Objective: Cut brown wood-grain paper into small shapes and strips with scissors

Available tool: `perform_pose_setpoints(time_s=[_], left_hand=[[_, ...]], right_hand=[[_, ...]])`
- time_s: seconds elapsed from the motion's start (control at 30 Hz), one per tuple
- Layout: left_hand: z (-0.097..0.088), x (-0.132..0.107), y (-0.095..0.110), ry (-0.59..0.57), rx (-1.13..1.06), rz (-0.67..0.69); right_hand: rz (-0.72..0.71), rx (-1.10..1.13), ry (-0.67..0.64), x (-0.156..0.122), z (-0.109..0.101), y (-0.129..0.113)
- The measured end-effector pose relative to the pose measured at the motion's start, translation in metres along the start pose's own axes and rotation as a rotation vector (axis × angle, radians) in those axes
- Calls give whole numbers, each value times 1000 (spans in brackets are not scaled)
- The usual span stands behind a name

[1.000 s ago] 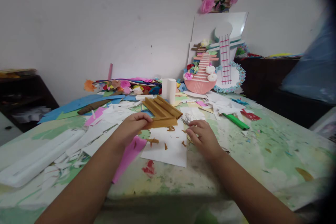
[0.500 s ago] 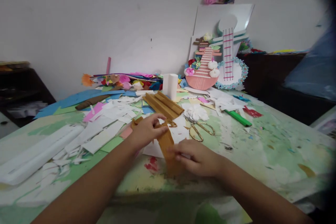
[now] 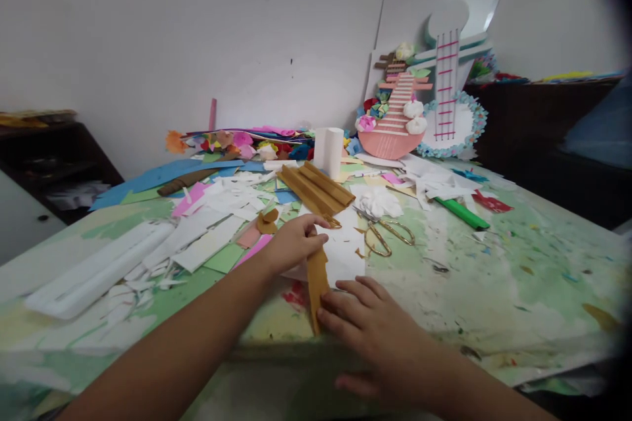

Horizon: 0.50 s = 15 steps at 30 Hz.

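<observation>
My left hand (image 3: 292, 243) pinches the far end of a folded brown paper strip (image 3: 316, 280) that lies lengthwise near the table's front edge. My right hand (image 3: 372, 325) rests on the strip's near end, fingers curled and pressing it against the table (image 3: 518, 276). The strip lies partly over a white sheet (image 3: 345, 253). Just beyond the white sheet lies a bundle of rolled brown paper tubes (image 3: 316, 189). Gold-handled scissors (image 3: 382, 235) lie to the right of my left hand.
Paper scraps in many colours cover the table's left and back. A white paper roll (image 3: 330, 150), a green marker (image 3: 463, 212), a pink craft boat (image 3: 392, 128) and a white ladder model (image 3: 447, 89) stand at the back. Dark shelves flank both sides.
Both hands brought a brown strip away from the tube bundle toward the front edge. My right hand left the scissors on the table and now presses the strip's near end.
</observation>
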State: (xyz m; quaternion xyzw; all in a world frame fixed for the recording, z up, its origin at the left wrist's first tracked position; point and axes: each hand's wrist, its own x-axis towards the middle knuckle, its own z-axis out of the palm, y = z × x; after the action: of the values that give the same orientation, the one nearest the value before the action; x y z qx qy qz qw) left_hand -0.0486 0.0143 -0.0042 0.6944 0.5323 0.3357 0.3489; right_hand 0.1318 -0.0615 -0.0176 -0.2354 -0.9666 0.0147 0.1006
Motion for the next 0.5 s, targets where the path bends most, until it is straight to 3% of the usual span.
perform_pose_setpoints(time_s=[0.1,0.2,0.3,0.5], left_hand=[[0,-1,-1,-57,-149,-19],[1,-4,0,-200,-359,-33],[3,-8,3,-266,-494,-53],[12,-10,3,-143,-443,-25]], right_hand=[[16,-163,201,-1,15,-9],[22,-254,413,0,21,-13],[17,-263,487,0,19,-15],[25,-237,554,1,27,-11]])
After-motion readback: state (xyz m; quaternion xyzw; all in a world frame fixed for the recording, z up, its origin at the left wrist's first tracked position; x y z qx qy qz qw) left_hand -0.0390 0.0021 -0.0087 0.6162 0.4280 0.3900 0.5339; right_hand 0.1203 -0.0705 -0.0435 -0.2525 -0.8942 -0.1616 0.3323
